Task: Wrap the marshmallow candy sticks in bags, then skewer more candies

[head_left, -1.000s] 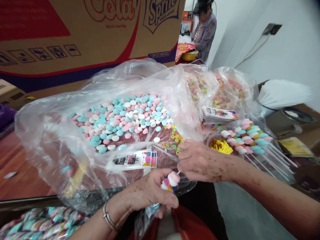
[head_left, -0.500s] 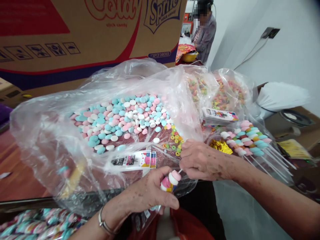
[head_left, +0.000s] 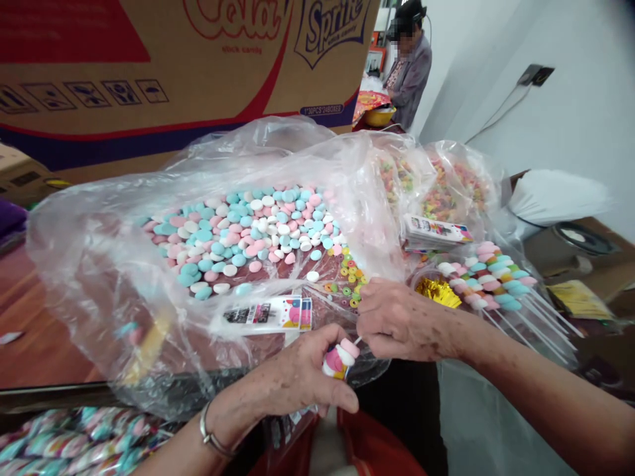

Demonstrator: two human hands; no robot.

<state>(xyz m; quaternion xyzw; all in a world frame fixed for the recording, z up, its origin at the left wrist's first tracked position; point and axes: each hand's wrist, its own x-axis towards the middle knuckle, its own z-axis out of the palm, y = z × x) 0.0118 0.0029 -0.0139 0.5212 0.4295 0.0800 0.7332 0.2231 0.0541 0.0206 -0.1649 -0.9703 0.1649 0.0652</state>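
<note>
My left hand (head_left: 302,373) is closed round a candy stick (head_left: 342,357), with pink and white candies and part of a printed wrapper showing beside the thumb. From the candies a thin white stick runs to my right hand (head_left: 391,317), whose fingers are pinched on its end. Clear plastic hangs below my left palm. Just beyond the hands lie small ring candies (head_left: 350,274) in yellow, green and orange. Printed bags (head_left: 268,314) lie beyond my left hand. Farther off, pink, blue and white oval candies (head_left: 248,231) are spread on a plastic sheet (head_left: 89,231).
Finished candy sticks (head_left: 491,274) lie at the right beside gold twist ties (head_left: 438,291) and stacked printed cards (head_left: 436,230). A large carton (head_left: 173,73) stands behind. Wrapped candy sticks (head_left: 74,439) fill the lower left. Another person (head_left: 409,73) stands in the background.
The view has shifted slightly. Both hands keep their hold on the candy stick, and its candies have turned a little in my left hand.
</note>
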